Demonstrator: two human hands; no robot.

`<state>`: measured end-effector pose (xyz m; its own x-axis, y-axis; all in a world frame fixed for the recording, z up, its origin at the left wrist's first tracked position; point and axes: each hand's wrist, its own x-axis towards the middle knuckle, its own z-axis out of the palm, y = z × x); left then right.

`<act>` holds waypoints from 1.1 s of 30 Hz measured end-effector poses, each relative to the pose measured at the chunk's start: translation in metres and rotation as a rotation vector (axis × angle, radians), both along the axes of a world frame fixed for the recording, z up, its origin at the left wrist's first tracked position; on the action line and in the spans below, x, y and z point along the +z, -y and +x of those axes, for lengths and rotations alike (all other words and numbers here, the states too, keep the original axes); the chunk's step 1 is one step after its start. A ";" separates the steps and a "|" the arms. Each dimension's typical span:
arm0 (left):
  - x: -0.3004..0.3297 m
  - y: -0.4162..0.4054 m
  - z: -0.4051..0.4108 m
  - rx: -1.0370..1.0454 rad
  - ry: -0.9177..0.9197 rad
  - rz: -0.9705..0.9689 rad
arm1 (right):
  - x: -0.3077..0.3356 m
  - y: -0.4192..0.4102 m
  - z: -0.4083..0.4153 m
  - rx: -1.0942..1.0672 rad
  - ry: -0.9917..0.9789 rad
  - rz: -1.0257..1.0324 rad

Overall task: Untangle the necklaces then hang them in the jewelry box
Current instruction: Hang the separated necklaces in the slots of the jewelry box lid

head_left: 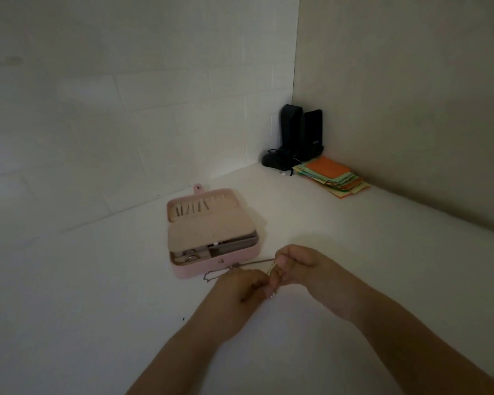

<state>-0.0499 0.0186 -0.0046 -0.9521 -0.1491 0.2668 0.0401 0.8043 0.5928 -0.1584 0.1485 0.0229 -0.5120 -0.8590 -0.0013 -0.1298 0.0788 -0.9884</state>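
Observation:
A pink jewelry box [215, 265] lies open on the white table, its lid leaning back with a row of hooks inside. Just in front of the box, my left hand [240, 289] and my right hand [294, 265] meet over thin tangled necklaces [251, 263]. A chain stretches from the right fingers toward the left hand, and a loop of it hangs to the left by the box's front. Both hands pinch the chains between thumb and fingers. The tangle itself is mostly hidden by my fingers.
A stack of coloured paper sheets [332, 175] lies at the back right by the wall. Dark objects with a cable [294, 138] stand in the corner. Walls close the table at the back and on the right.

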 end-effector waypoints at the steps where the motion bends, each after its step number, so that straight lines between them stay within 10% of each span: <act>1: 0.003 0.000 0.002 0.011 0.034 0.105 | 0.003 0.000 0.001 0.005 0.070 -0.017; 11: 0.048 0.017 0.009 0.063 -0.164 0.842 | 0.028 0.007 -0.001 0.109 0.342 -0.056; 27: 0.079 0.135 -0.063 0.220 -0.310 0.874 | 0.088 0.142 -0.052 0.104 0.020 -0.100; 33: 0.054 0.184 -0.096 0.372 -0.111 0.582 | 0.067 0.196 -0.084 -0.006 0.121 -0.101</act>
